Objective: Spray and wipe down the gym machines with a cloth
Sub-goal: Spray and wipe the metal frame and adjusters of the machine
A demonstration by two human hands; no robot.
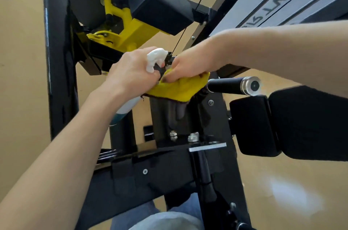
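- The left hand (130, 71) grips the spray bottle (153, 60) by its neck, near the centre of the frame. The white trigger head stands above the fingers and the body of the bottle hangs down behind the wrist. I think it is held like this so that the spray is ready without putting it down.
- The right hand (190, 68) comes in from the right edge of the frame and presses the yellow cloth (178, 88) with bent fingers on the top of a black frame post (165, 114) of the gym machine. The fingers pinch the cloth and do not lie flat on it.
- The cloth is bunched under the fingers and one part hangs over the post. A darker underside shows at its lower edge.
- The two hands are just beside each other, maybe touching; the nozzle points toward the place that the cloth covers. In my judgement this is the wiping step, on a spot that is hard to reach between the metal parts.
- Just right of the cloth a black handle with a silver end cap (253, 85) sticks out, and further right there is a black pad (254, 126).
- In the upper middle there is a yellow adjustment bracket (130, 30) under another dark pad (162, 5). I cannot tell if these parts are already wiped.
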